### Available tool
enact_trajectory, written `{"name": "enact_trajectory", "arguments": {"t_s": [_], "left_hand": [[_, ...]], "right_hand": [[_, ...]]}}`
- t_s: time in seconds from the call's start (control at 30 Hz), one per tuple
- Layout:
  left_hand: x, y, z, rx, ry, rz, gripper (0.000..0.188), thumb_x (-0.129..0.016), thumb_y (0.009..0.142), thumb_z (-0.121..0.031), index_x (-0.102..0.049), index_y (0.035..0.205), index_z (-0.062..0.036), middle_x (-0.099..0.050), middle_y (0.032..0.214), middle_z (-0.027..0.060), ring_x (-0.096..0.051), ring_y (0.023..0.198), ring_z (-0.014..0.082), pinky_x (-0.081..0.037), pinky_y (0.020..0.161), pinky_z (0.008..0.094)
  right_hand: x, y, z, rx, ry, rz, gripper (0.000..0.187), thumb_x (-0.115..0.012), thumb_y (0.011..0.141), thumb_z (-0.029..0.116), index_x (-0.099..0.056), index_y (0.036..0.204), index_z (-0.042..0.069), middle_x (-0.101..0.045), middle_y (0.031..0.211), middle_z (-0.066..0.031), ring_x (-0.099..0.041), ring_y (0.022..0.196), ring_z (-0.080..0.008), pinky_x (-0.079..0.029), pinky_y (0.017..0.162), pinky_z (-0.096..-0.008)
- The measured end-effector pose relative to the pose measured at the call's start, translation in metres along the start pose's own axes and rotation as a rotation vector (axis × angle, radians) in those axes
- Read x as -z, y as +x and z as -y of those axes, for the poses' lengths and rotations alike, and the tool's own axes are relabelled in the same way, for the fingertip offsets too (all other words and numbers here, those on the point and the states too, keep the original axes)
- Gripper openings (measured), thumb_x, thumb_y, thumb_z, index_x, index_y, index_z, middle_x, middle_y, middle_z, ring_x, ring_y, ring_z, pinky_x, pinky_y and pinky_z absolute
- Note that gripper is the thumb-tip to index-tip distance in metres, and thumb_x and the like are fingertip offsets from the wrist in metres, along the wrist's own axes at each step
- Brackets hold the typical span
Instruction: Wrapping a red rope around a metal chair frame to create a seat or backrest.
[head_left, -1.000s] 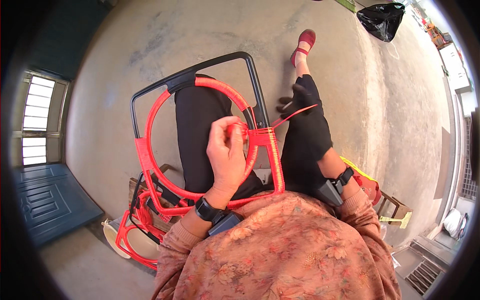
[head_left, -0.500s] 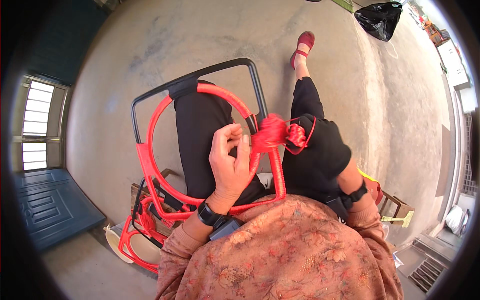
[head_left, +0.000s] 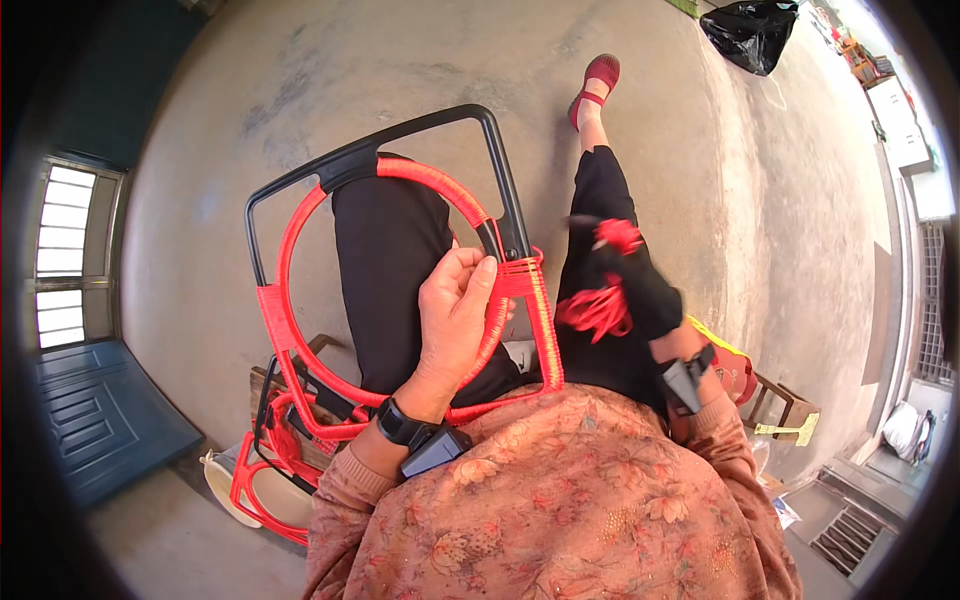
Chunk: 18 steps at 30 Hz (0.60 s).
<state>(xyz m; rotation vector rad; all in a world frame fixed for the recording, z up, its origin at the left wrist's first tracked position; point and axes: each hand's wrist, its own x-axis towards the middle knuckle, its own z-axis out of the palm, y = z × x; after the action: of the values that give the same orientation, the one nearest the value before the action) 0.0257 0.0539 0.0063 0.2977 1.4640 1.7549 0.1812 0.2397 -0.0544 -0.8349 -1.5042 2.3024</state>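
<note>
A black metal frame (head_left: 497, 170) with a round inner ring lies over my left thigh, with red cord wound round much of it. My left hand (head_left: 450, 315) is closed on the ring's right side, thumb and fingers pinching it near a bare black stretch. Just beside those fingertips, red cord wrapping (head_left: 518, 280) joins the ring to the outer bar. My right hand (head_left: 640, 295), in a black glove and smeared by motion, is over my right leg. It grips a bundle of red cord (head_left: 600, 312), part of which shows above the glove. Its fingers are mostly hidden.
More red-wound frames (head_left: 270, 490) lean by a pale bucket (head_left: 225, 490) at lower left. A wooden stool (head_left: 785, 415) stands at right, with a red and yellow item (head_left: 735, 372) beside it. A black plastic bag (head_left: 750, 35) lies on the far floor.
My right hand has carried the red cord bundle away from the frame, rightward over my right leg. My left fingers have closed on the ring. The frame has shifted slightly left.
</note>
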Motion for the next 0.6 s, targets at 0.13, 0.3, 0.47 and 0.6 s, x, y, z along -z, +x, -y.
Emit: {"name": "enact_trajectory", "arguments": {"t_s": [0.13,0.3,0.47,0.6], "left_hand": [[0.003,-0.001,-0.003,0.031,-0.026,0.015,0.018,-0.051,0.098,-0.019,-0.052,0.098,-0.0005,-0.063,0.078,0.0062,-0.061,0.057,0.0096,-0.051,0.049,0.0223],[0.005,-0.002,-0.005,0.135,-0.094,0.019,0.017,-0.051,0.098,-0.021,-0.052,0.103,-0.0047,-0.065,0.083,0.0076,-0.063,0.059,0.014,-0.051,0.051,0.0246],[0.008,-0.001,-0.003,0.166,-0.203,0.061,0.015,-0.052,0.097,-0.02,-0.052,0.096,-0.0047,-0.064,0.076,0.0072,-0.062,0.056,0.0141,-0.049,0.047,0.0238],[0.01,0.0,0.0,0.194,-0.195,0.115,0.013,-0.053,0.096,-0.018,-0.053,0.09,-0.0063,-0.064,0.076,0.0074,-0.063,0.056,0.0155,-0.049,0.047,0.0241]], "right_hand": [[-0.05,-0.001,0.022,-0.216,-0.099,0.284,0.015,-0.059,0.09,0.015,-0.057,0.099,0.004,-0.059,0.087,-0.0033,-0.056,0.079,-0.0093,-0.046,0.071,-0.0253],[-0.064,-0.009,0.038,-0.241,0.637,-0.057,0.02,-0.058,0.09,0.019,-0.054,0.102,0.004,-0.064,0.1,-0.0105,-0.061,0.094,-0.0221,-0.05,0.076,-0.0321],[-0.056,0.004,0.028,-0.012,0.845,-0.055,0.011,-0.054,0.092,0.014,-0.052,0.095,0.003,-0.051,0.074,-0.0057,-0.053,0.071,-0.0174,-0.048,0.066,-0.0309],[-0.043,0.009,0.013,-0.076,0.992,0.324,0.008,-0.053,0.092,0.015,-0.052,0.093,0.008,-0.051,0.072,-0.0031,-0.053,0.07,-0.0157,-0.046,0.062,-0.0287]]}}
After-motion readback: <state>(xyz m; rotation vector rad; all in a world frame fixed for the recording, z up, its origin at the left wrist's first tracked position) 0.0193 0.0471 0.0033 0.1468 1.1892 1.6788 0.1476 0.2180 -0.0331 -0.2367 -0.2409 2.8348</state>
